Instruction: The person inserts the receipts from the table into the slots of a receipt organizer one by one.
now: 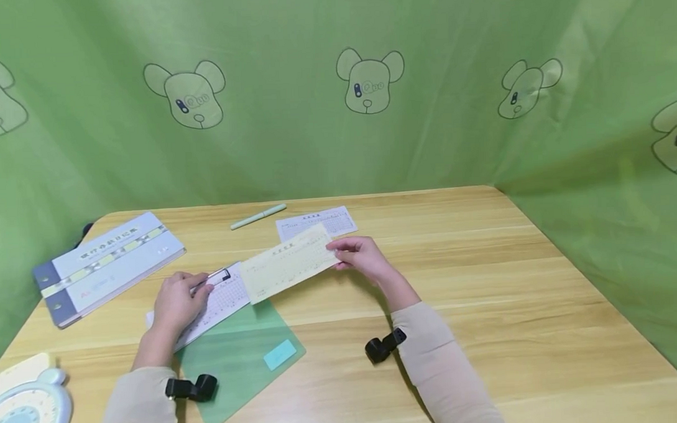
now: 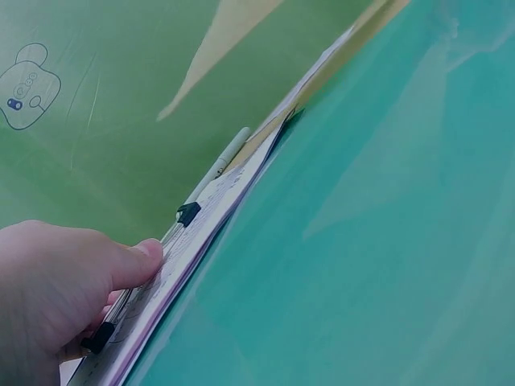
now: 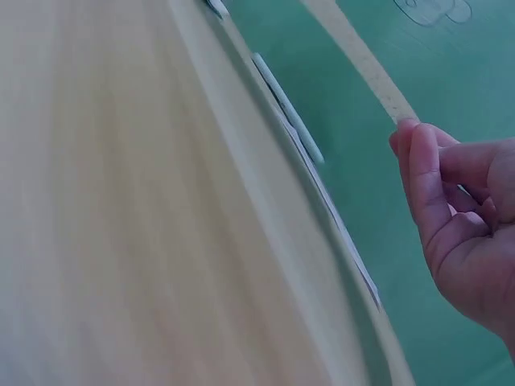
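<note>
My right hand (image 1: 362, 257) pinches the right edge of a pale yellow printed form (image 1: 284, 263) between thumb and fingers. The form is tilted above the table, its left end over white printed sheets (image 1: 221, 306). Seen from the right wrist, it is a thin strip (image 3: 374, 72) at the fingertips. My left hand (image 1: 179, 304) grips the metal clip (image 1: 217, 276) at the sheets' upper edge. In the left wrist view, the thumb lies on this clip (image 2: 189, 214), which has black ends; the other fingers are mostly hidden. Beneath the sheets lies a green clipboard (image 1: 237, 364) with a blue label (image 1: 279, 355).
Behind the yellow form lies another printed slip (image 1: 339, 221), and a pale green pen (image 1: 258, 216) is left of it. A blue-and-white ledger (image 1: 111, 263) occupies the left side. At the front left corner is a light blue clock (image 1: 29, 412). Green curtains (image 1: 292, 157) surround the wooden table (image 1: 487, 293).
</note>
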Tool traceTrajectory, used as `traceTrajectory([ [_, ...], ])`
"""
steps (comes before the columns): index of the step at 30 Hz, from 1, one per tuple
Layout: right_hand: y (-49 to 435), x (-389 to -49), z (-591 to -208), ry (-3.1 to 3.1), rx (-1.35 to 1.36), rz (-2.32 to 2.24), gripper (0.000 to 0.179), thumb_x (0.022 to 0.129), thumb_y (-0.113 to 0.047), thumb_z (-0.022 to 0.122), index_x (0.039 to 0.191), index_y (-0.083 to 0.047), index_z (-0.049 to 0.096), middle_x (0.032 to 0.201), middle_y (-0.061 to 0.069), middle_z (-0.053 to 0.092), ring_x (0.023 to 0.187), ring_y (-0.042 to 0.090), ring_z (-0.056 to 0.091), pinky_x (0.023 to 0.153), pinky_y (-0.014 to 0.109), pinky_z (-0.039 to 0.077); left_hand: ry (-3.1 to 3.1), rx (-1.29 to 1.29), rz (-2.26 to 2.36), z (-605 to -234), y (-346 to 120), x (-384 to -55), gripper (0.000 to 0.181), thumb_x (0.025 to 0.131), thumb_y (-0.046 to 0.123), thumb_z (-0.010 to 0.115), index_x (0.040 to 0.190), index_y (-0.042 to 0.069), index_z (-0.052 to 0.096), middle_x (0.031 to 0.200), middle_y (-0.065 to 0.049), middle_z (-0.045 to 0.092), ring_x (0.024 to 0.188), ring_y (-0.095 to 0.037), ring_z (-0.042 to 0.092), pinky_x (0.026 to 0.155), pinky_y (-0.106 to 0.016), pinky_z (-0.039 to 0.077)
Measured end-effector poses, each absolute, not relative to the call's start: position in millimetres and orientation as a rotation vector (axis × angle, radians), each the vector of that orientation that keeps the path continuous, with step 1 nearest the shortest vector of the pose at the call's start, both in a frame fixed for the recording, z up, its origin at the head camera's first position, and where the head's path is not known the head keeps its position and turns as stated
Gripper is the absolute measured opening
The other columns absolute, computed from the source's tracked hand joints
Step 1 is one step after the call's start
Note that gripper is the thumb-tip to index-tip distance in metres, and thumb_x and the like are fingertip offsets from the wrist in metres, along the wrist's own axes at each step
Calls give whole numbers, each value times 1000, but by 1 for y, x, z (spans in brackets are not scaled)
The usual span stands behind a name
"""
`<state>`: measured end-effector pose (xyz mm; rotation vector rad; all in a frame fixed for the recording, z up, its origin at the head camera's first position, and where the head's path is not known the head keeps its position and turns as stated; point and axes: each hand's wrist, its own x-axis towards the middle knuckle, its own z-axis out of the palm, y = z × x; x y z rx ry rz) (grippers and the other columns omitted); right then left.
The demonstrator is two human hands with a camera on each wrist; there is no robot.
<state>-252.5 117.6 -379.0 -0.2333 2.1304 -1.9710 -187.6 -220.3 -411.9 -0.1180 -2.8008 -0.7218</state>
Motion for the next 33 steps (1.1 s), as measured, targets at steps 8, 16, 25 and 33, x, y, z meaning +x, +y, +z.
traceTrajectory([
  [8,92,-247,-382,2121,-318,-1786,22,81,11,48,101,9,58,94,17,56,65,19,59,66,29,49,-2819,-106,-734,-414,-221,-187,34,83,18,54,110,-3,56,97,-23,49,90,-37,43,74,-49,35],
  [16,66,-232,-369,2089,-403,-1677,24,81,13,46,103,12,55,101,21,54,67,21,59,68,33,49,-2826,-101,-731,-411,-220,-186,34,83,17,54,110,-3,56,97,-24,49,90,-37,43,74,-49,35],
  [25,34,-233,-389,2042,-375,-1674,19,80,11,50,96,10,60,86,15,59,59,18,60,61,29,50,-2840,-96,-708,-409,-220,-187,37,82,22,54,110,-3,56,97,-23,49,90,-37,43,74,-49,35],
  [33,15,-229,-398,1934,-278,-1742,22,79,13,51,98,8,60,86,15,59,61,20,60,62,28,50,-2831,-96,-719,-407,-219,-187,36,81,20,55,108,-4,57,96,-24,50,89,-38,45,73,-48,36],
])
